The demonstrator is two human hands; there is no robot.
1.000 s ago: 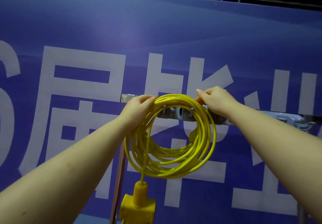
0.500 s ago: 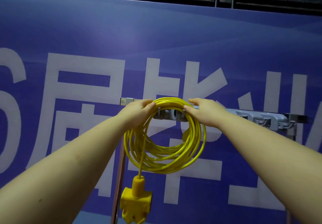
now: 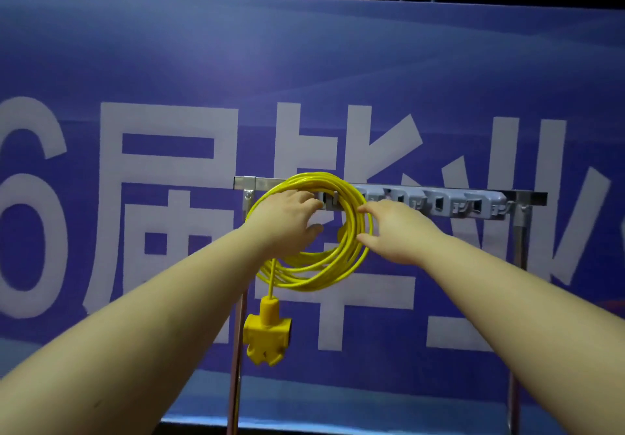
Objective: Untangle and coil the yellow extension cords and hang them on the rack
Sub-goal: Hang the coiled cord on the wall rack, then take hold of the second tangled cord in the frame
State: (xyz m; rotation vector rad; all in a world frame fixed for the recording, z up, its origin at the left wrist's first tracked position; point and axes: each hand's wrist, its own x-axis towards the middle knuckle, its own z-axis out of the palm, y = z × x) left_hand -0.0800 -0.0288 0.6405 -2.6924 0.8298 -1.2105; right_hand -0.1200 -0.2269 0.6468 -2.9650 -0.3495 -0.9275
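While the coiled yellow extension cord point(image 3: 313, 231) hangs from a hook at the rack's point(image 3: 439, 199) left end, its socket block point(image 3: 265, 335) dangles at 6 o'clock. Left hand point(image 3: 287, 221) lies spread over the coil at 9 o'clock; right hand point(image 3: 395, 231), fingers relaxed, touches it at 3 o'clock.

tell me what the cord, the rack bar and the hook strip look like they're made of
Cord: likely flexible plastic or rubber sheathing, bright yellow with a slight sheen; it bends into loose loops.
Socket block at its hanging end: looks like moulded yellow plastic, matte.
Rack bar: probably metal, silvery with bright reflections.
Hook strip: seems moulded grey plastic, dull and evenly coloured.
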